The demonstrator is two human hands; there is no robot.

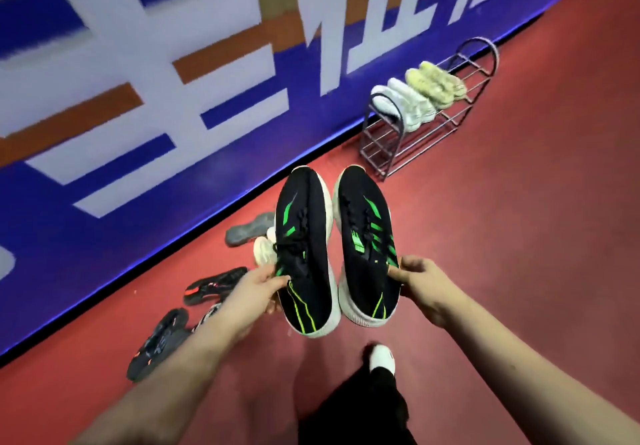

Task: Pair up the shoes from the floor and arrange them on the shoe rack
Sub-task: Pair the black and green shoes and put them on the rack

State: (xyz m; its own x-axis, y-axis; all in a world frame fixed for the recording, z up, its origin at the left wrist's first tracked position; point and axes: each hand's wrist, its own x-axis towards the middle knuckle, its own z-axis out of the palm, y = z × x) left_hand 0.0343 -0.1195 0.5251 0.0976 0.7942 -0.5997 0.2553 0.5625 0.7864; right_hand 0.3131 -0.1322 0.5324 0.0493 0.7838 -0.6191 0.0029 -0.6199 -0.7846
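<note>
Pinching one black shoe [304,237] each, left hand [256,289] and right hand [419,282] hold them side by side. Open floor [519,219] runs from the right hand to the rack [384,154].

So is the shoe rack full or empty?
Partly full: white sneakers and yellowish sneakers sit on the top shelf of the shoe rack; lower shelves show only bare bars.

bare forearms [194,358], black trousers [367,406], one foot [382,358] covered in white
</note>
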